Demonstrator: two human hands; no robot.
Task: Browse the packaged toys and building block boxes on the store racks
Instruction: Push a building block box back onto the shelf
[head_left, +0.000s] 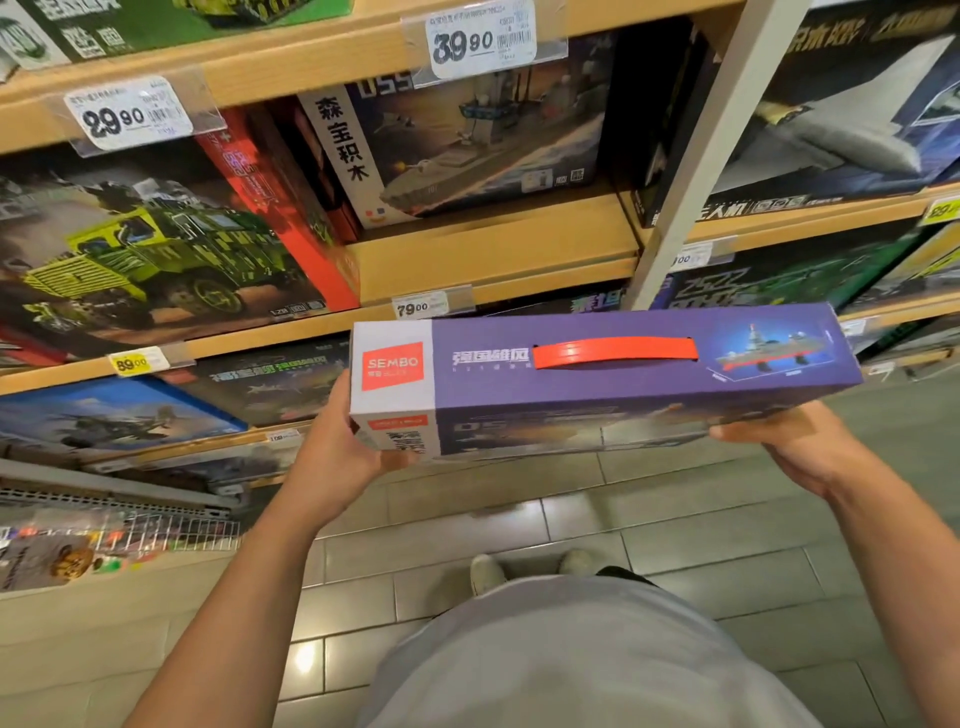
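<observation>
The person stood facing the wooden racks (488, 244) and held a long purple box (597, 384) level in front of them, over the tiled floor (571, 525). Its narrow top panel faced up, showing a red SEMBO logo (392, 365) at the white end, a flat red carry handle (615, 352) along the middle and a small warship picture near the far end. The left hand (337, 447) gripped the white end, thumb curled under the lower corner and palm against the end face. The right hand (779, 431) held the opposite end from below, thumb lying along the bottom edge; its other fingers were hidden behind the box.

On the rack behind, a warship box (483, 140) stood upright on a middle shelf with bare shelf space in front of it. To its left a large box with a green military truck (140, 249) leaned outward, with a red-sided box (270, 208) just beside it. Price tags reading 29.90 (127, 115), 39.90 (480, 39), 79.00 (418, 306) and 89.00 (136, 361) hung from the shelf edges. Lower down sat a blue helicopter box (104, 415) and, near the floor, a wire basket (166, 532) of small packaged items. A pale upright post (722, 130) divided this bay from the next, where more dark boxes stood.
</observation>
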